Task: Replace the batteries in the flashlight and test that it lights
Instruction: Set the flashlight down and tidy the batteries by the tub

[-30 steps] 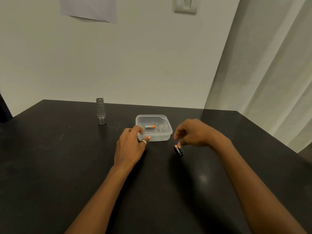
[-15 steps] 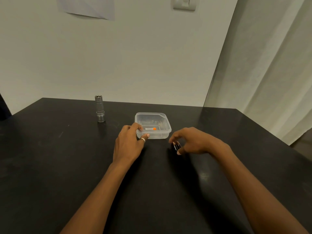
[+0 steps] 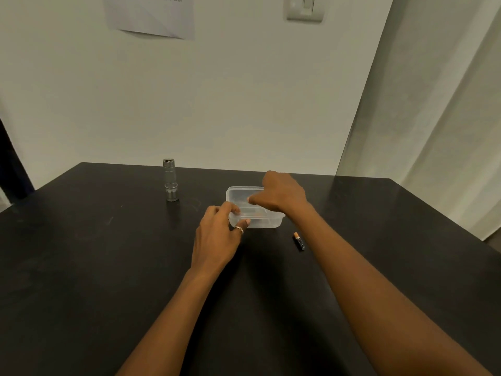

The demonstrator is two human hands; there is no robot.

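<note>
1. Two hands work at a clear plastic container near the middle of the black table.
2. Left hand: grips the container's near-left corner. The fingers curl over the rim, and a digit wearing a ring presses against the outside of the near wall.
3. Right hand: held over the container's far-right part, knuckles up, with the fingers curled and pointing down into the interior. The fingertips are bunched together. Whether they pinch anything cannot be determined, as the hand itself hides them.
4. Container: sits flat on the table with no lid on it. A small orange-tinted item shows faintly through the wall, too blurred to identify.
5. Battery: one black cell with a copper-coloured end lies on the table just beside the container's near-right corner, not touching it. The copper end points away from the person.
6. Flashlight: a silver-grey cylinder standing upright on the table, well apart from the container, to its left and slightly farther back. Neither hand touches it.
7. Surroundings: a sheet of paper and a wall switch are on the pale wall behind the table. A curtain hangs at the right.
</note>
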